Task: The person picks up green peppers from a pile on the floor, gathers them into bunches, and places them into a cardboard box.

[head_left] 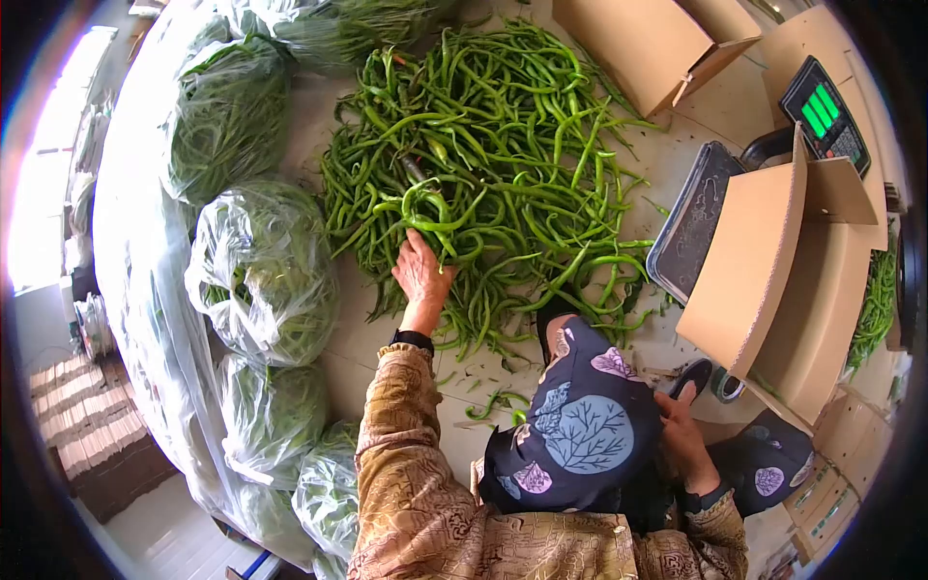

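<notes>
A wide heap of long green chili peppers covers the floor in front of me. At its near left side, my left hand is closed on a few curved chili peppers, its fingertips partly hidden among them. My right hand rests beside my knee, against the dark patterned trousers. Its fingers are loosely bent and partly hidden by the knee, with nothing visible in them. A few loose peppers lie on the floor near my left forearm.
Clear plastic bags of green peppers line the left side. An open cardboard box stands at the right beside a scale platform and its lit green display. Another cardboard box is at the back. Flat cardboard is stacked far left.
</notes>
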`<state>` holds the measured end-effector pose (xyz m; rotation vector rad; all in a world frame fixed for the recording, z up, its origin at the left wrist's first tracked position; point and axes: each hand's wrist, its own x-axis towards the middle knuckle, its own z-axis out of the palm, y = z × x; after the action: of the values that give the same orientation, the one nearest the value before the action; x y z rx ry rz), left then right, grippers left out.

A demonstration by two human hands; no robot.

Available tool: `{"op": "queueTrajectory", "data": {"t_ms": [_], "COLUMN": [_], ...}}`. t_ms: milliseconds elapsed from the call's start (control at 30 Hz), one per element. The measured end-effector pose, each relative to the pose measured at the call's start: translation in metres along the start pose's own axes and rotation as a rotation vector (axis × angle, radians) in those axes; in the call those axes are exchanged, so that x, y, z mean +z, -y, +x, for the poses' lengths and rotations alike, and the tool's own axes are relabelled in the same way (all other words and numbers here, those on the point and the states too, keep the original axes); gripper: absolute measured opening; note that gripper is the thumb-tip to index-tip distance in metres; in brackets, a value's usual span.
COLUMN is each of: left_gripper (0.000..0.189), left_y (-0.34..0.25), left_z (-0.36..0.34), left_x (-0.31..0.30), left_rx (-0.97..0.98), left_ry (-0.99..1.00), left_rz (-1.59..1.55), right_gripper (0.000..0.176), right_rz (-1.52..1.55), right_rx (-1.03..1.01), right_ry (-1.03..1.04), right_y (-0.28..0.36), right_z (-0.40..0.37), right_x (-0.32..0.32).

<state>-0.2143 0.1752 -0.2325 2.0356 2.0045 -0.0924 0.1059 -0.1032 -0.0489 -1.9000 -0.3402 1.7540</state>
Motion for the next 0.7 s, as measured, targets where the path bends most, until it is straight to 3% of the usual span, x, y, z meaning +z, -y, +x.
{"op": "queueTrajectory", "data": {"t_ms": [33, 167, 300, 333, 367, 433, 567, 633, 700], "left_gripper": [0.099, 0.090, 0.080, 0.079, 0.082, 0.081, 0.064, 0.058, 0.054], "left_y": [-0.003, 0.007, 0.005, 0.004, 0.004, -0.001, -0.001, -0.008, 0.000], "left_z": [0.004, 0.006, -0.039, -0.047, -0.052, -0.056, -0.061, -0.071, -0.078], "left_x": [-0.003, -0.010, -0.017, -0.009, -0.003, -0.002, -0.042, -0.078, -0.099], "left_rx": [-0.041, 0.104, 0.222, 0.182, 0.009, -0.131, -0.100, 0.004, -0.072], "left_ry": [0.036, 0.089, -0.077, -0.133, 0.030, -0.011, -0.081, -0.151, -0.047], "left_rz": [0.002, 0.157, 0.135, 0.075, -0.001, -0.218, -0.412, -0.475, -0.689], "right_gripper": [0.030, 0.031, 0.030, 0.030, 0.029, 0.029, 0.029, 0.029, 0.030], "right_rz": [0.018, 0.112, 0.078, 0.061, 0.043, 0.007, -0.036, -0.019, -0.003], "right_rx": [-0.021, -0.004, -0.007, -0.013, -0.021, -0.023, -0.033, -0.040, -0.062], "right_ry": [-0.001, 0.058, 0.069, 0.076, 0.082, 0.075, 0.069, 0.069, 0.077], "right_y": [0.001, -0.029, -0.036, -0.035, -0.035, -0.036, -0.031, -0.039, -0.038], "right_z": [-0.002, 0.009, 0.010, 0.010, 0.010, 0.007, 0.000, 0.006, 0.004], "right_x": [0.000, -0.012, -0.012, -0.011, -0.011, -0.012, -0.020, -0.022, -0.019]}}
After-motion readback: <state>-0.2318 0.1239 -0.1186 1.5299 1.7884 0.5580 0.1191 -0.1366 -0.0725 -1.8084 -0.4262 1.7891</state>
